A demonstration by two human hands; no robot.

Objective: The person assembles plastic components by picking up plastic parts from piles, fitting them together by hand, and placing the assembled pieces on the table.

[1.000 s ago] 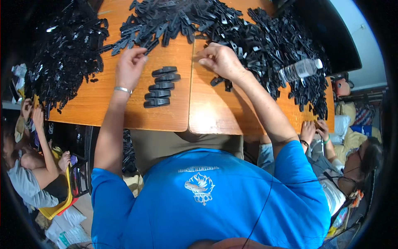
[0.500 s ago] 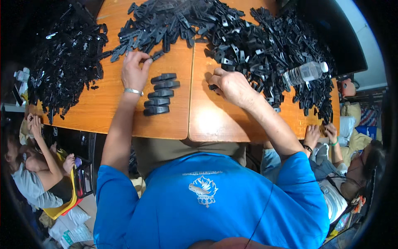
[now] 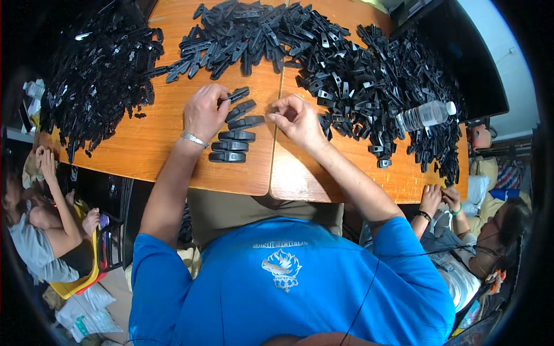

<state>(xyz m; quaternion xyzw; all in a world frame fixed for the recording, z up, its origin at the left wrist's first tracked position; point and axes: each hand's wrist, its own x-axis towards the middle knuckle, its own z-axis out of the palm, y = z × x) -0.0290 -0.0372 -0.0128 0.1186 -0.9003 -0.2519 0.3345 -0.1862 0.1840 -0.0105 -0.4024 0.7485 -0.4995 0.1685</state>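
My left hand (image 3: 206, 112) is closed on one end of a narrow black plastic clip-like part (image 3: 238, 94), holding it over the table just beyond a short row of similar parts. A tilted black part (image 3: 241, 111) lies closest to those fingers. Beside the right end of a longer black part (image 3: 247, 122) is my right hand (image 3: 295, 118), thumb and forefinger curved with a gap between them. No piece shows at its fingertips, though its palm is hidden. Nearer to me, several thick black parts (image 3: 229, 146) lie side by side.
Heaps of black parts cover the table's left (image 3: 98, 86), far middle (image 3: 248, 34) and right (image 3: 369, 75). On the right heap lies a clear plastic bottle (image 3: 427, 115). A seam runs between the wooden tabletops (image 3: 231, 180). People sit at left (image 3: 40, 242) and right (image 3: 456, 248).
My right hand has moved left toward the row, and the small dark piece at its fingers no longer shows. My left hand has brought its part closer to the row, whose far parts are now tilted.
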